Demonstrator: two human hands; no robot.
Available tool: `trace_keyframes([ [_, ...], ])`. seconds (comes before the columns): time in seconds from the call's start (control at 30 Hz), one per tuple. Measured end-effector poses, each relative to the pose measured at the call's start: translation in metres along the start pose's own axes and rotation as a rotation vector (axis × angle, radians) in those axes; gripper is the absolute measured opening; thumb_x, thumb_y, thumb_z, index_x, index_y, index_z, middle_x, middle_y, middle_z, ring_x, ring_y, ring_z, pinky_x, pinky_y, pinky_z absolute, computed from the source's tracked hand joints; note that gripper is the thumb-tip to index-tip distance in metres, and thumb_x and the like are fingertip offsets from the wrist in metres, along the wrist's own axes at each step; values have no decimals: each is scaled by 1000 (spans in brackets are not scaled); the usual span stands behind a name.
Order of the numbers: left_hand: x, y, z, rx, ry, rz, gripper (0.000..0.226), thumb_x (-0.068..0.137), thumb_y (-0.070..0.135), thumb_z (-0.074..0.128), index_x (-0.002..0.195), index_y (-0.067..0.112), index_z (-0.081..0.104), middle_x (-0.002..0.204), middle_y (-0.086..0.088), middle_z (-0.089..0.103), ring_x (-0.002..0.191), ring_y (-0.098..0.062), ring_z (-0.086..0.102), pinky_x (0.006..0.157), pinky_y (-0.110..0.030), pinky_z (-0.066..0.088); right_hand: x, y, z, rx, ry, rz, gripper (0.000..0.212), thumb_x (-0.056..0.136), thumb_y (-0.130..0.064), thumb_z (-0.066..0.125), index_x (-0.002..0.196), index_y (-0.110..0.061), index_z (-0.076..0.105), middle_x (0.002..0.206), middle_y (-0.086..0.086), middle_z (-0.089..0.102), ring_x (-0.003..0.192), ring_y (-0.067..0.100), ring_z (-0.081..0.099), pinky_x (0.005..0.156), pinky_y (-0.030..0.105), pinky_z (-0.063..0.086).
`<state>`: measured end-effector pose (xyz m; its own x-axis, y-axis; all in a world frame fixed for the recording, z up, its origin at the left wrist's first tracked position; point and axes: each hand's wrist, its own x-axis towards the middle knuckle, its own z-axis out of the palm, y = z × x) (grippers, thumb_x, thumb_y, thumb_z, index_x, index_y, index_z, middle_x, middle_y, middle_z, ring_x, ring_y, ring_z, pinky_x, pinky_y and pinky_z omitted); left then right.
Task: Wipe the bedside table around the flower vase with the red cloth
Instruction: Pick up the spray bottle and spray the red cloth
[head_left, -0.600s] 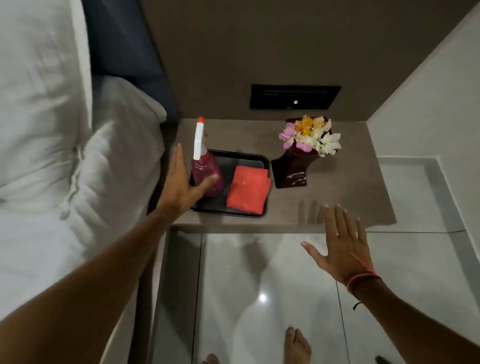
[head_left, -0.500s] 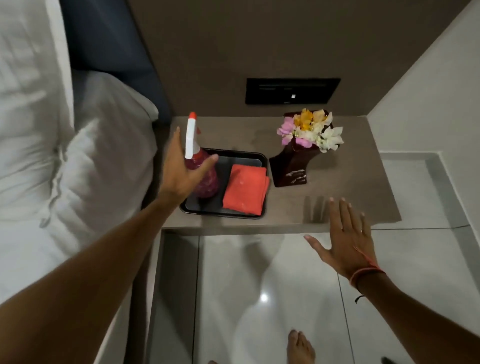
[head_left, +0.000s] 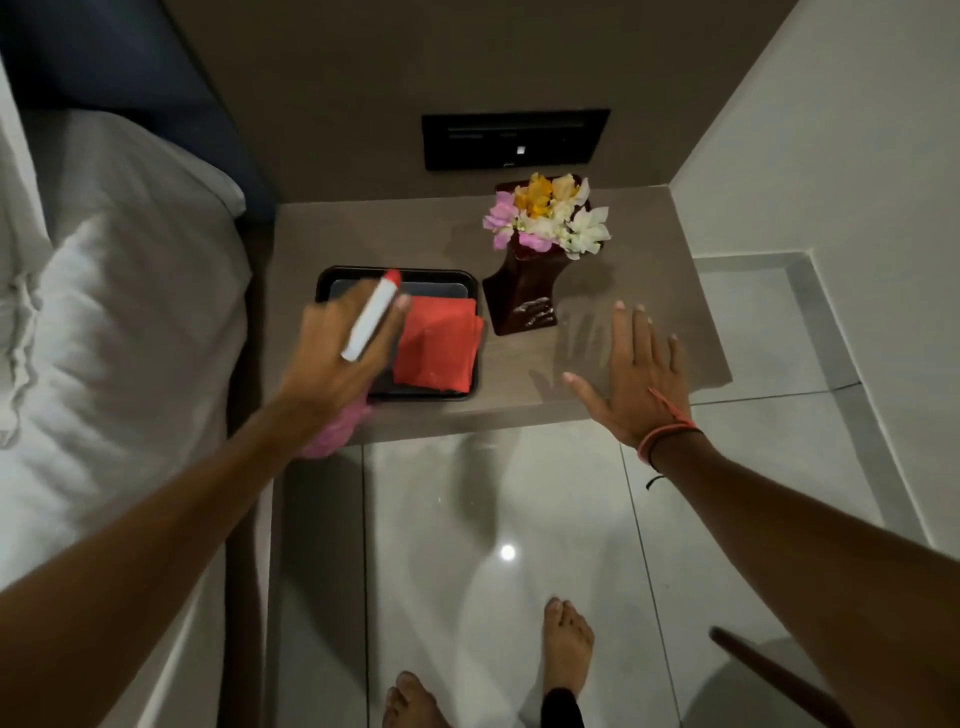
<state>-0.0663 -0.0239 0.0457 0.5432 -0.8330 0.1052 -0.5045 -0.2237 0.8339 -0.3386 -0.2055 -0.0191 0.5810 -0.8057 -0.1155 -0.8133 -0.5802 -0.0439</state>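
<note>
The left hand (head_left: 332, 358) has its fingers closed around a spray bottle (head_left: 371, 322). The bottle's pink body is blurred and mostly hidden under the palm, and its white, red-tipped nozzle points to 1 o'clock. The right hand (head_left: 631, 374) hovers flat with fingers spread wide, holding nothing, at 4 o'clock from the vase (head_left: 524, 296). The red cloth (head_left: 436, 348) lies folded in the black tray (head_left: 400, 274), at 8 o'clock from the vase. The grey worktop (head_left: 639, 291) sits between the white bed (head_left: 130, 312) and a pale wall, above a glossy tiled floor (head_left: 519, 519).

Dim indoor light, wide-angle view.
A ceiling-light glare spot shines on the glossy floor (head_left: 508, 552); the left hand (head_left: 332, 364) and spray bottle (head_left: 371, 322) are motion-blurred; straight edges bow at the frame's borders.
</note>
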Motion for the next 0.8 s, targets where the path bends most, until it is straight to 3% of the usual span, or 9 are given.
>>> trace_keyframes([
  [0.2, -55, 1, 46, 182, -233, -80, 35, 98, 62, 48, 97, 30, 61, 65, 1, 65, 47, -12, 64, 44, -25, 52, -18, 8, -8, 0, -14, -3, 101, 86, -74, 36, 157, -6, 13, 158, 28, 32, 144, 42, 35, 116, 61, 30],
  [0.27, -60, 6, 56, 239, -256, -32, 37, 100, 56, 48, 94, 22, 61, 62, 3, 60, 43, -9, 57, 44, -18, 43, -26, 14, -7, 3, -29, 0, 101, 86, -74, 36, 157, -7, 12, 158, 28, 31, 145, 41, 34, 116, 60, 30],
  [0.4, -56, 13, 68, 345, -246, 81, 29, 102, 42, 55, 95, 15, 63, 66, 0, 56, 47, -10, 52, 50, -22, 40, -42, 24, -2, -14, -52, -7, 101, 86, -74, 36, 157, -7, 13, 158, 28, 31, 144, 42, 35, 115, 61, 31],
  [0.63, -53, 15, 70, 253, -264, 26, 48, 94, 55, 46, 105, 12, 63, 78, -12, 66, 60, -22, 65, 61, -32, 58, -59, 30, 6, -27, -65, -5, 102, 85, -77, 32, 156, -7, 16, 155, 27, 37, 141, 41, 41, 113, 59, 35],
  [0.8, -52, 7, 62, 226, -250, -36, 51, 94, 59, 46, 104, 12, 64, 76, -9, 68, 55, -13, 64, 54, -22, 49, -60, 23, 9, -19, -57, -32, 102, 84, -78, 32, 156, -7, 18, 153, 25, 40, 139, 40, 44, 112, 57, 38],
])
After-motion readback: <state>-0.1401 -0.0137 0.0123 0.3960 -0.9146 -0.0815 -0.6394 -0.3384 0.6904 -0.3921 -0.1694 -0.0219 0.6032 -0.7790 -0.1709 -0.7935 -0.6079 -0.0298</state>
